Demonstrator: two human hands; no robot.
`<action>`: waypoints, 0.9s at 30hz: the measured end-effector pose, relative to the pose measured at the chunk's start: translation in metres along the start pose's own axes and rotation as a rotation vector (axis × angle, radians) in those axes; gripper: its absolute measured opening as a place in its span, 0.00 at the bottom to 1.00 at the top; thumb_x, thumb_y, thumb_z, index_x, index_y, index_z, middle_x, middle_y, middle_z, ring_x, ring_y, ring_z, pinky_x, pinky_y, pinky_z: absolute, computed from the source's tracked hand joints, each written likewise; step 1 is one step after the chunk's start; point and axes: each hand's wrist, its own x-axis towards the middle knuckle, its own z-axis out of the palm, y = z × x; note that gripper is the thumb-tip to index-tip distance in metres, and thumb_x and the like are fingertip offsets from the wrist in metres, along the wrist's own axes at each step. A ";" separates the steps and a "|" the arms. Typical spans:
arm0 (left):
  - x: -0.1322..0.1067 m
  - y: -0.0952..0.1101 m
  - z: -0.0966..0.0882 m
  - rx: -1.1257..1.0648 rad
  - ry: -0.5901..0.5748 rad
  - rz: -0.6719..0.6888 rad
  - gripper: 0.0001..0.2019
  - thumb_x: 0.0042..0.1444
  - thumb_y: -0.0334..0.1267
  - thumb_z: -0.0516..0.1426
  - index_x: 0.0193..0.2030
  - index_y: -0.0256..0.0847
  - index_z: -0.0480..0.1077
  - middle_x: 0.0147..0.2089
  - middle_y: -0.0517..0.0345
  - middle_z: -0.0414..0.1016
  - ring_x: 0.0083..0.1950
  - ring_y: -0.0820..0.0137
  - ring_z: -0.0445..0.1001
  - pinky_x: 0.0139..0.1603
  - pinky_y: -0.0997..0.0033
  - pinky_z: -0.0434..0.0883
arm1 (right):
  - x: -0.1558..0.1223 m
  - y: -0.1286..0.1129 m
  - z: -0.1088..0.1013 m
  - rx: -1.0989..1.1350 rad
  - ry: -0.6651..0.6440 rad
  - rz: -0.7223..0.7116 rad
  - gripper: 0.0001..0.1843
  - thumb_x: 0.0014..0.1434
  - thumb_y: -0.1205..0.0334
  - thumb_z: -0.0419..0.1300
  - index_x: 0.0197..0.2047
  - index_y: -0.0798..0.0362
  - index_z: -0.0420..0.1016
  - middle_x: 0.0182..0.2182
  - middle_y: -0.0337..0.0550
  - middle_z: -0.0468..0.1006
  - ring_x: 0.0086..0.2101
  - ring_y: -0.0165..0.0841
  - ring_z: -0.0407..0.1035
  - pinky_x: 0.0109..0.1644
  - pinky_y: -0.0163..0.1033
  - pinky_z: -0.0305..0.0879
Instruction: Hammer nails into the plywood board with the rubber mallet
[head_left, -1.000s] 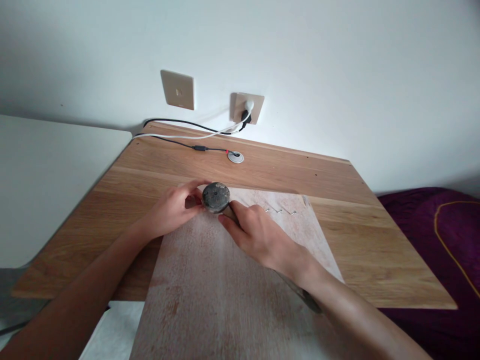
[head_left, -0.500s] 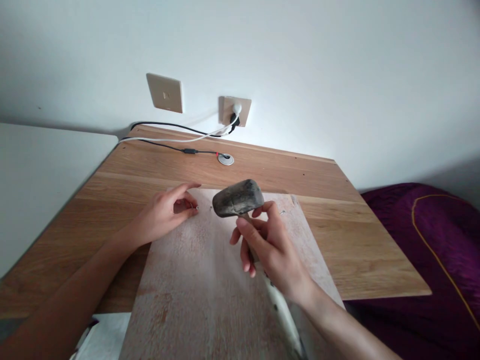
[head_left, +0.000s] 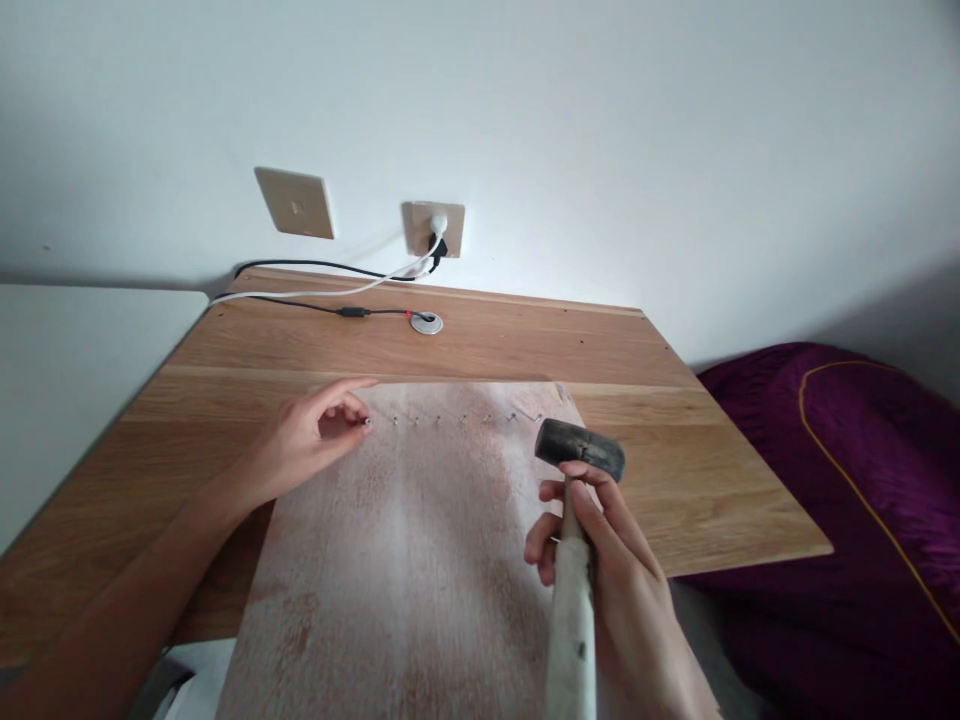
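In my right hand [head_left: 611, 545] is a rubber mallet [head_left: 579, 448] with a dark head and a worn white handle. Its head hovers over the right edge of a whitish, worn wooden board [head_left: 390, 560]. My left hand [head_left: 319, 430] pinches a small metal nail [head_left: 367, 421] between thumb and forefinger, at the board's far left corner. From there a row of several small nails [head_left: 463, 418] runs rightward along the far edge of the board. The nail at the right end [head_left: 537, 417] looks tilted.
The board lies on a wooden desk [head_left: 720, 480] against a white wall. Behind it are a cable grommet [head_left: 427, 323], black and white cables [head_left: 315, 293] and a wall socket [head_left: 450, 230]. Purple fabric [head_left: 780, 450] lies to the right, a white panel [head_left: 82, 370] to the left.
My right hand has moved the mallet to the right and turned its head, uncovering the row of nails. The left hand keeps its pinch at the board's corner. The view has shifted slightly.
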 end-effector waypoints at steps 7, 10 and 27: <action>0.001 0.001 -0.001 0.049 -0.006 -0.012 0.22 0.63 0.50 0.62 0.61 0.45 0.75 0.42 0.57 0.84 0.43 0.64 0.82 0.55 0.59 0.80 | 0.000 0.003 -0.008 -0.118 -0.150 0.146 0.33 0.61 0.36 0.71 0.57 0.44 0.63 0.38 0.35 0.79 0.22 0.31 0.78 0.21 0.34 0.73; 0.000 0.000 -0.002 0.051 -0.013 -0.023 0.23 0.63 0.52 0.62 0.61 0.46 0.75 0.42 0.56 0.85 0.44 0.62 0.83 0.56 0.58 0.80 | 0.002 0.003 -0.015 -0.277 -0.303 0.167 0.33 0.64 0.36 0.68 0.59 0.45 0.61 0.33 0.33 0.77 0.19 0.30 0.74 0.16 0.31 0.67; -0.115 0.020 -0.008 0.418 0.329 -0.112 0.36 0.61 0.53 0.58 0.69 1.01 0.52 0.76 0.94 0.60 0.72 0.33 0.67 0.72 0.13 0.63 | -0.014 0.009 -0.069 -1.048 -0.471 -0.979 0.17 0.73 0.65 0.60 0.62 0.43 0.74 0.35 0.44 0.85 0.34 0.41 0.84 0.36 0.42 0.83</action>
